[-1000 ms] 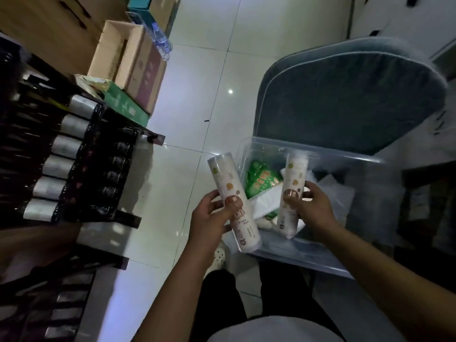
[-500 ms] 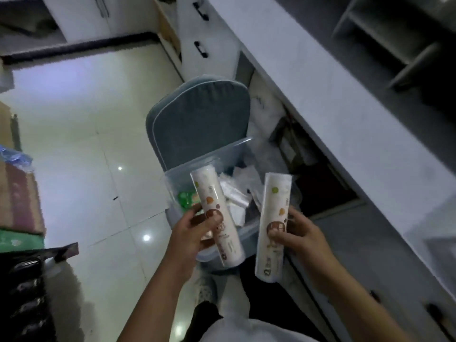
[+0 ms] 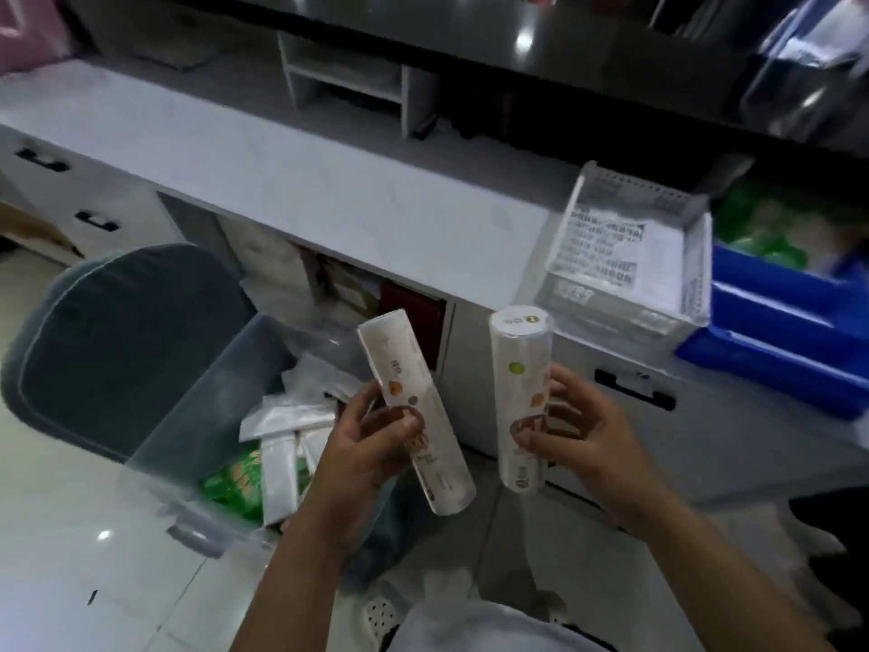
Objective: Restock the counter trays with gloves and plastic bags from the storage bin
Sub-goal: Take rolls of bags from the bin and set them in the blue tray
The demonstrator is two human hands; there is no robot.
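Observation:
My left hand [image 3: 364, 451] grips a white printed roll of plastic bags [image 3: 414, 411], tilted with its top leaning left. My right hand [image 3: 580, 435] holds a second, near-upright roll [image 3: 519, 369]. Both rolls hover in front of the counter edge. Below left on the floor stands the clear storage bin [image 3: 188, 416], holding white packets [image 3: 282, 444] and a green pack [image 3: 233, 482]. On the counter [image 3: 305, 181] at right sits a white perforated tray [image 3: 625, 256] lined with paper, just above and right of the right-hand roll.
A blue tray [image 3: 776, 331] with green items sits right of the white tray. A grey cushioned lid [image 3: 122, 331] leans behind the bin. White drawers with black handles [image 3: 96, 221] run under the counter. A small white shelf unit [image 3: 348, 82] stands at the counter's back.
My view has swung from the bin and floor up toward the counter. Both hands have lifted the rolls away from the bin toward the white tray.

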